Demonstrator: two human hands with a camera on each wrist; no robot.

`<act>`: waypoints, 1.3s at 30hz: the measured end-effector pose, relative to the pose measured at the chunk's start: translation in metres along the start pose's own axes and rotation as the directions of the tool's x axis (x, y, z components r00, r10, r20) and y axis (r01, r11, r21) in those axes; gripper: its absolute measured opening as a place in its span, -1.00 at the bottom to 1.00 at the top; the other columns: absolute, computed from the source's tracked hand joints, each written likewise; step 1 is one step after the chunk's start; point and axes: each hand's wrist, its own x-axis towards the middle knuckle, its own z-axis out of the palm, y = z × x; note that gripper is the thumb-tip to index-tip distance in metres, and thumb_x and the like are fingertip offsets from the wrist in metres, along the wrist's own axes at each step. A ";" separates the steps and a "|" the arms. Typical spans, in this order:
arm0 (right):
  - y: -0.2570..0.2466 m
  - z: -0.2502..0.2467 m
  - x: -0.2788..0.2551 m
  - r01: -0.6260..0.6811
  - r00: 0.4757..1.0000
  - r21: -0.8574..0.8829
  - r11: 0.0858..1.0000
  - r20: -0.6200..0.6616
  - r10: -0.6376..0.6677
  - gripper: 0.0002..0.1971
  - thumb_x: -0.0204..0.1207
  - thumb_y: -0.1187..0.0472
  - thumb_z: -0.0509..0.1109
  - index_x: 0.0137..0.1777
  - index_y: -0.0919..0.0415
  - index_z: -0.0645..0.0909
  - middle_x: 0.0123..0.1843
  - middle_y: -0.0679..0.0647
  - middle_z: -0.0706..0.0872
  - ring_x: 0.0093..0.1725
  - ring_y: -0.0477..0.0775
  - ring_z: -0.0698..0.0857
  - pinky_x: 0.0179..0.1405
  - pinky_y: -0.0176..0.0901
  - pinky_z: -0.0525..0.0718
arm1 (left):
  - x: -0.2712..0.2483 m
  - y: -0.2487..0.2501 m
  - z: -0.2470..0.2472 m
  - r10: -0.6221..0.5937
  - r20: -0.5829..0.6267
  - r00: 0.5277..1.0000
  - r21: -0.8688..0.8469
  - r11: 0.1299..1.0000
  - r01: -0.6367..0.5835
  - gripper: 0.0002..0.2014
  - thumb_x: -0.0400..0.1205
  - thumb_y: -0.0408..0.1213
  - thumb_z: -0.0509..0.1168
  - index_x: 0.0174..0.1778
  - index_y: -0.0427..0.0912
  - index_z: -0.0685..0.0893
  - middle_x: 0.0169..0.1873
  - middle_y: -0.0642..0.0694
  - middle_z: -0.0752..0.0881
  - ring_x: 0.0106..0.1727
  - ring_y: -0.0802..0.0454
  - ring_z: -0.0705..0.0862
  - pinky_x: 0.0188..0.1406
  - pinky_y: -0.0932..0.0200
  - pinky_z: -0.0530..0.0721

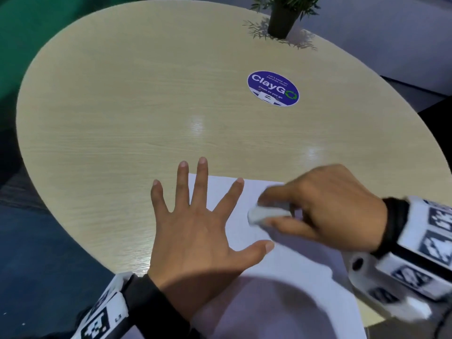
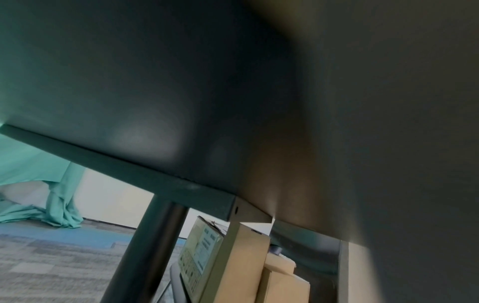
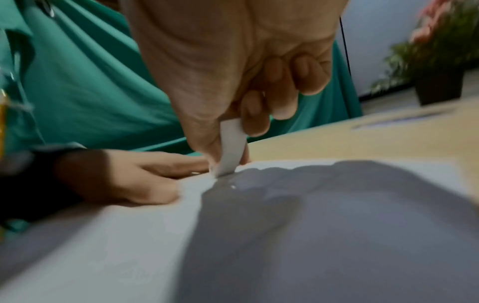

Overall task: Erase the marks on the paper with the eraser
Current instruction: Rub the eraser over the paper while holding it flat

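Observation:
A white sheet of paper (image 1: 288, 272) lies at the near edge of the round wooden table (image 1: 146, 106). My left hand (image 1: 195, 231) lies flat on its left part, fingers spread. My right hand (image 1: 327, 206) pinches a white eraser (image 1: 266, 214) between thumb and fingers, blurred, with its tip on the paper. In the right wrist view the eraser (image 3: 232, 147) stands on end on the paper (image 3: 311, 235), beside the flat left hand (image 3: 134, 176). I cannot make out any marks on the paper. The left wrist view shows only the table's underside (image 2: 233, 82).
A blue round sticker (image 1: 273, 88) lies past the table's middle, and a potted plant (image 1: 283, 15) stands at the far edge. Green cloth (image 3: 90, 82) hangs to the left. Under the table are a dark leg (image 2: 153, 246) and cardboard boxes (image 2: 233, 266).

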 end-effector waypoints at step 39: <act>-0.001 0.002 0.002 -0.188 0.976 0.058 0.980 -0.101 0.194 -0.64 0.39 -0.32 0.19 -0.19 -0.12 0.69 -0.58 -0.19 0.62 -0.53 0.07 0.64 -0.50 -0.43 0.09 | -0.001 0.001 -0.002 0.004 0.019 1.000 0.005 1.000 -0.004 -0.09 0.32 0.65 -0.06 0.55 0.28 0.36 0.64 -0.28 0.18 0.66 -0.34 0.05 0.42 -0.51 -0.06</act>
